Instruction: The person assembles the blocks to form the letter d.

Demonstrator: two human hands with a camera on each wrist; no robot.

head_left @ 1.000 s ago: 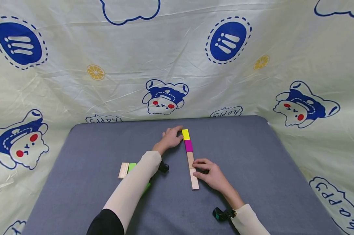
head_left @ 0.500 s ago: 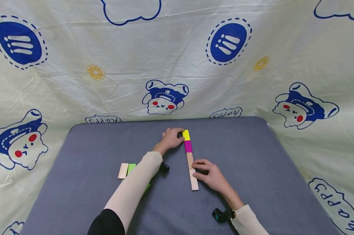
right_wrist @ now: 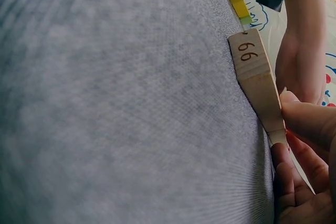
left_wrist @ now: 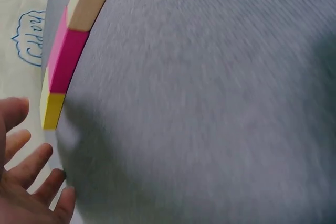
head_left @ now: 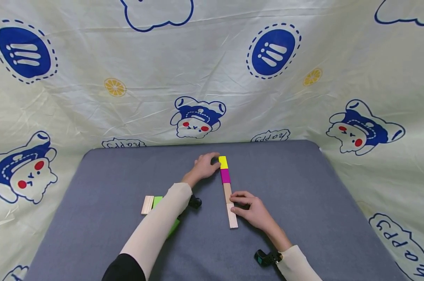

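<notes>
Four kinds of pieces lie end to end in one row: a yellow block [head_left: 223, 162] at the far end, a magenta block [head_left: 225, 176], then a plain wooden block [head_left: 227, 192] and a nearer plain wooden block [head_left: 232, 216], marked 66 on its end in the right wrist view. My left hand [head_left: 205, 166] is at the left side of the yellow block, thumb beside it; the left wrist view shows its fingers [left_wrist: 31, 166] spread, holding nothing. My right hand [head_left: 254, 208] touches the right side of the two wooden blocks, with its thumb [right_wrist: 302, 111] against the nearer one.
Left of the row, a wooden block [head_left: 147, 205], a light green block [head_left: 157, 201] and a darker green block [head_left: 173, 229] lie partly hidden under the left sleeve [head_left: 159, 226]. A patterned cloth [head_left: 212, 58] hangs behind the grey table [head_left: 285, 175].
The left fingers shift slightly by the yellow block, the index curling in and then straightening. The left forearm moves a little left, baring more of the green block. The right hand stays put.
</notes>
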